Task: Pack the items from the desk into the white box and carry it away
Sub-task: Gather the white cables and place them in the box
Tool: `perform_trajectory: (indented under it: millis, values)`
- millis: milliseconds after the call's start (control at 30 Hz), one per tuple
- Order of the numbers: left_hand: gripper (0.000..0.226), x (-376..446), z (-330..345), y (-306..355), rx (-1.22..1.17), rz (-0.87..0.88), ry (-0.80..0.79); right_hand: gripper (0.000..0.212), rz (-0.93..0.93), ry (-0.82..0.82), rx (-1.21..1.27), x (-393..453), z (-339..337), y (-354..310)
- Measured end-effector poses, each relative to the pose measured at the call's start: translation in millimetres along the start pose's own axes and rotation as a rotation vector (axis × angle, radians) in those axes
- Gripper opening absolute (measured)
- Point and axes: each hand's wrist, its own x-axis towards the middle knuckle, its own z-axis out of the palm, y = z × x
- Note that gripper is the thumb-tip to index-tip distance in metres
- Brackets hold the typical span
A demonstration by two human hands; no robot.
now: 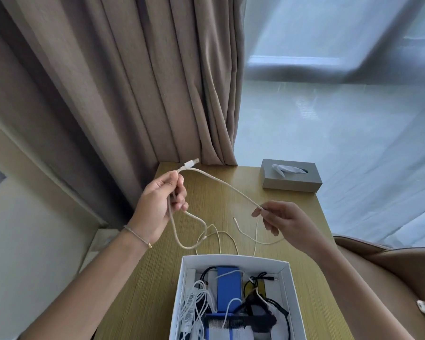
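cable | spans left-right, plug up-right | both hands pinching it

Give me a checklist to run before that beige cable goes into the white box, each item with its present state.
1. Left hand grips the beige cable near its USB plug: ok.
2. Right hand pinches the cable further along: ok.
3. Cable coiled for packing: not ok, loose loops trail over the desk.
4. White box open: ok.
5. Room left in the box: cannot tell, it is crowded with cables and a blue case.
6. Tissue box clear of the cable: ok.
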Motion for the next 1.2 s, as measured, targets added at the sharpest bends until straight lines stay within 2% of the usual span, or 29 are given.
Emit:
perform_trajectory:
  millis: [67, 200, 333, 433, 533, 667, 733, 933, 1033, 1133, 1200]
  values:
    - [0.028, -8, 7, -12, 0.043, -0.041, 0.030, 0.027, -0.010, 0.003, -0.102, -3, 13, -5]
    - [0.028, -21, 26, -28, 0.239, -0.166, 0.091, 0.020, -0.099, -0.092, -0.340, -13, 43, -27]
    - [0.030, -30, 44, -36, 0.323, -0.293, 0.087, 0.020, -0.128, -0.179, -0.647, -16, 66, -40]
    - [0.029, -34, 49, -38, 0.273, -0.355, 0.079, 0.015, -0.126, -0.222, -0.750, -20, 76, -42]
    - [0.026, -34, 51, -38, 0.086, -0.403, 0.128, 0.016, -0.125, -0.236, -0.769, -22, 80, -40]
    - [0.025, -27, 47, -37, -0.334, -0.440, 0.224, 0.034, -0.050, -0.252, -0.707, -23, 77, -34]
    - [0.027, -23, 38, -33, -0.415, -0.432, 0.260, 0.036, 0.009, -0.253, -0.601, -28, 70, -25]
    - [0.022, -29, 14, -41, -0.389, -0.510, 0.222, 0.020, 0.085, -0.228, -0.213, -60, 30, 1]
    - [0.006, -39, 11, -50, -0.300, -0.550, 0.152, 0.010, 0.130, -0.155, -0.077, -72, 10, 10]
    - [0.019, -49, 7, -63, -0.197, -0.566, 0.114, 0.012, 0.138, -0.053, -0.011, -80, -4, 14]
    - [0.019, -56, 8, -72, -0.136, -0.571, 0.106, 0.013, 0.127, 0.034, 0.130, -84, -10, 13]
